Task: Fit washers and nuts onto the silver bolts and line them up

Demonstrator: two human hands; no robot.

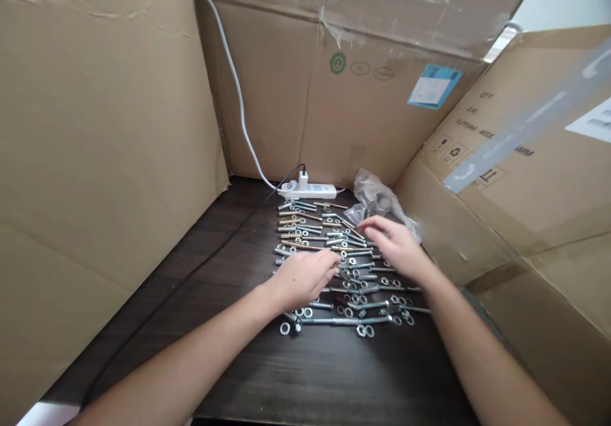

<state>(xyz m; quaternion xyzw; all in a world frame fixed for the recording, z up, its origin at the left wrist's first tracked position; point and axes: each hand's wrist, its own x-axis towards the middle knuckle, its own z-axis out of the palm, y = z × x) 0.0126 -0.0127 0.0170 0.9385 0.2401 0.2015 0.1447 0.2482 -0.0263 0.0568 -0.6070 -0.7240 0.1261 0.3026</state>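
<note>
Rows of metal bolts (331, 321), anchor sleeves, nuts (361, 331) and flat washers (285, 328) lie on the dark tabletop, some silver and some brass-coloured. Over the middle rows is my left hand (305, 278), its fingers bent and pinched together. Whatever sits between those fingertips is hidden or too small to name. Farther back and to the right, my right hand (394, 246) has loosely curved fingers, slightly apart. Its fingertips are close to the slanting bolts beside a clear plastic bag (375, 195); I see nothing held in them.
A white power strip (312, 190) with a plugged-in charger (303, 179) lies behind the hardware. A white cable (233, 69) hangs down to it, and a black cable (191, 263) crosses the table's left side. Large cardboard boxes (267, 107) wall in the left, back and right.
</note>
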